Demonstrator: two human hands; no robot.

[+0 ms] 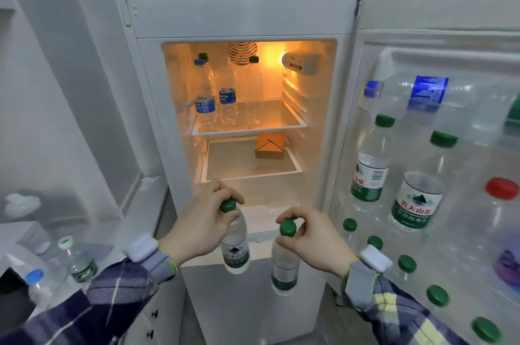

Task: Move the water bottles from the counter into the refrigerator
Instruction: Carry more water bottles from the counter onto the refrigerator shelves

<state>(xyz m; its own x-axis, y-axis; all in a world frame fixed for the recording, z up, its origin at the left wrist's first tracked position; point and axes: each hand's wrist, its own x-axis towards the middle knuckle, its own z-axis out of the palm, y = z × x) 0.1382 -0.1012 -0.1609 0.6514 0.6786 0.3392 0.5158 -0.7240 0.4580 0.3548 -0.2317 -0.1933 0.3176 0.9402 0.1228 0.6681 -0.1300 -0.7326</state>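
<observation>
My left hand (201,222) pinches the green cap of a clear water bottle (235,249) that hangs upright in front of the open refrigerator (242,19). My right hand (311,236) pinches the green cap of a second water bottle (284,263) just to its right. Both bottles hang below the lower shelf (289,167), outside the cabinet. On the counter (92,251) at lower left stand a white-capped bottle (78,259) and a blue-capped bottle (38,287).
The lit upper shelf (287,116) carries several bottles on its left side. A brown carton (270,146) sits on the lower shelf. The open door (439,12) at right holds several green-capped bottles, one red-capped, and a blue-labelled bottle (416,94) lying sideways.
</observation>
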